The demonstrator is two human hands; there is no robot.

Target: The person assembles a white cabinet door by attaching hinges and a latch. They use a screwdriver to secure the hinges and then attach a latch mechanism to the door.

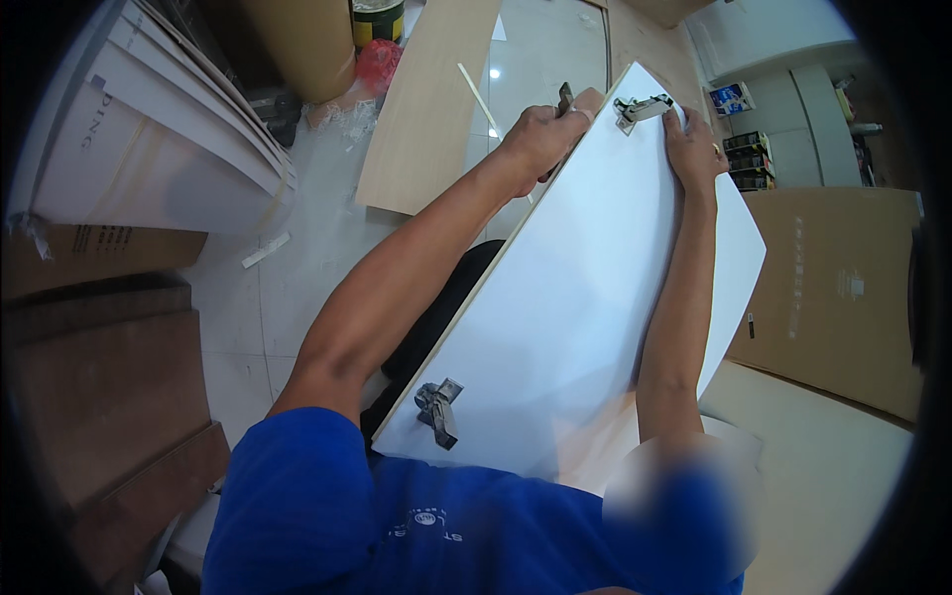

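A white cabinet door [575, 258] leans at a slant in front of me, its near end against my blue shirt. One metal hinge [643, 109] is fixed near its far end, and a second metal hinge [437, 412] near the close left corner. My left hand [543, 144] is closed at the door's far left edge, around a dark slim tool [565, 97] whose tip sticks up past the fingers; its kind is unclear. My right hand [694, 149] grips the door's far right edge, fingertips close to the far hinge.
A light wood board [426, 119] lies on the tiled floor ahead. White panels [149, 139] and brown boards [109, 377] stand at left. A large cardboard box [833, 288] is at right. A red plastic bag [378, 67] and a tin [378, 20] sit at the back.
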